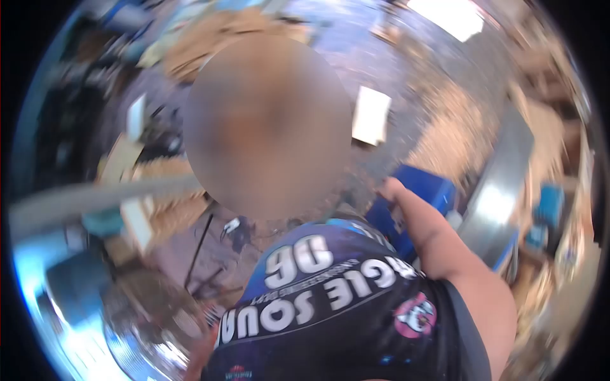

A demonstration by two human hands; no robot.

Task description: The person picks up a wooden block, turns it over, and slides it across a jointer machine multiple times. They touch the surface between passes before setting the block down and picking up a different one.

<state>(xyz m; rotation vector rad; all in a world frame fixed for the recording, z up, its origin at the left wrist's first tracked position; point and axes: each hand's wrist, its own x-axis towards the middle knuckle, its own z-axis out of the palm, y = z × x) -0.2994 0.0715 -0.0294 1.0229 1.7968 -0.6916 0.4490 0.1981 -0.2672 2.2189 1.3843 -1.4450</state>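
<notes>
My right arm reaches forward, and my right hand (392, 190) is at the near left edge of a blue box-like casing (424, 184). Its fingers are smeared by motion, so whether it touches or grips the casing cannot be made out. Right of the casing runs a long, shiny grey metal surface (499, 181). My left hand is not in view; only a reddish, blurred bit that may be my left arm shows at the lower left, beside my printed shirt (337, 305).
A white sheet-like piece (371, 115) lies on the dark floor. Sawdust-coloured material (452, 127) covers the floor behind the casing. At left, a long grey bar (95, 198) crosses near wooden pieces (168, 203). A blurred disc hides the middle of the view.
</notes>
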